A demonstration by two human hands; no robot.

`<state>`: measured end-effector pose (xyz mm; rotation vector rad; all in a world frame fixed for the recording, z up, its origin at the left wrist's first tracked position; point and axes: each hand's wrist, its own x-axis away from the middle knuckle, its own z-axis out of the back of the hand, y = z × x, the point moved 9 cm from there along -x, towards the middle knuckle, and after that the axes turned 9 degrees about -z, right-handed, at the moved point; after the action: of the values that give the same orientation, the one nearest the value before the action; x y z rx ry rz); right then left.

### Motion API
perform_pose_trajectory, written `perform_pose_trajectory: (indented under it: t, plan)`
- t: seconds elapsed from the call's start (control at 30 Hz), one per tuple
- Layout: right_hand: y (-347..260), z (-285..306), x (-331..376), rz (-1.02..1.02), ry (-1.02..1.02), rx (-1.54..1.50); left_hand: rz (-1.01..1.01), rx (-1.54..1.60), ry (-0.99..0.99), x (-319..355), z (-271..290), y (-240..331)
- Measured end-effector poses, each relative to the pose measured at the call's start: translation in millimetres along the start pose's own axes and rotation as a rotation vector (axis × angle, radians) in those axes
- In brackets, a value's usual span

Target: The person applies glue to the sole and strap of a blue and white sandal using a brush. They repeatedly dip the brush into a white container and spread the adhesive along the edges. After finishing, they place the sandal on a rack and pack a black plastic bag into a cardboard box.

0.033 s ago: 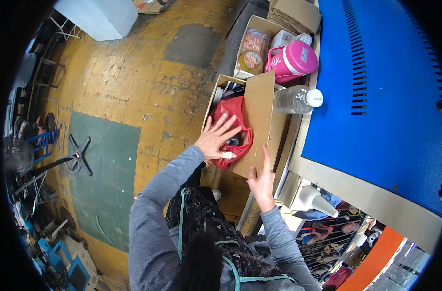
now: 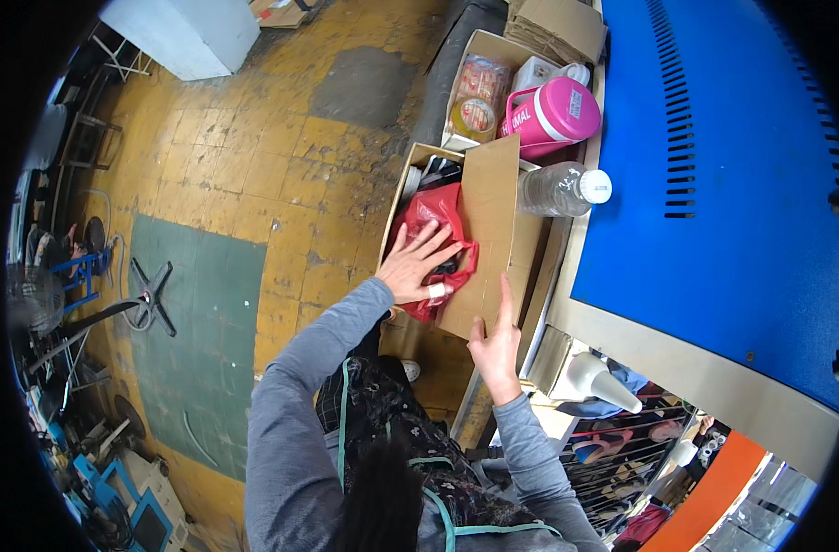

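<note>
My left hand (image 2: 410,272) lies spread over a red plastic bag (image 2: 435,204), fingers apart and a white wrap round one of them. The bag sits in an open cardboard box (image 2: 391,204), dark contents partly showing through its mouth. A brown cardboard flap (image 2: 489,221) stands up along the box's right side. At the flap's near edge is my right hand (image 2: 497,354), index finger stretched along the cardboard and thumb apart. Its other fingers are hard to see. At the box's far end are black and white items (image 2: 436,171).
A clear bottle (image 2: 557,189) with a white cap and a pink jug (image 2: 553,120) stand right of the boxes. Beyond is another box (image 2: 493,46) with tape rolls. A blue slotted panel (image 2: 714,184) fills the right. A white nozzle (image 2: 603,382) juts out near my right forearm.
My left hand has shifted slightly, and the red bag's mouth is pressed down and narrower under it. The right hand stays by the flap.
</note>
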<state>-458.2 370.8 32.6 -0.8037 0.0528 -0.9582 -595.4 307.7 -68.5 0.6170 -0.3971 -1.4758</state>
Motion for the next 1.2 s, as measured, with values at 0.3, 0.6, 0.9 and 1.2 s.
perform_pose_trajectory:
  t: [0.3, 0.6, 0.9, 1.2]
  plan:
    - [1.1, 6.5, -7.6, -0.163, -0.003, -0.015, 0.028, -0.293, -0.095, -16.6, -49.5, -37.0]
    - [-21.2, -10.9, -2.9, -0.024, -0.030, -0.014, 0.065, -0.777, -0.105, -61.4, -138.2, -65.3]
    - [-3.5, -17.3, -4.2, -0.148, -0.133, -0.038, 0.202, 0.505, 0.223, 2.5, -18.1, -52.2]
    - [-12.4, -16.9, -2.3, -0.018, -0.065, -0.048, 0.237, -0.381, -0.284, -3.2, -82.9, -27.0]
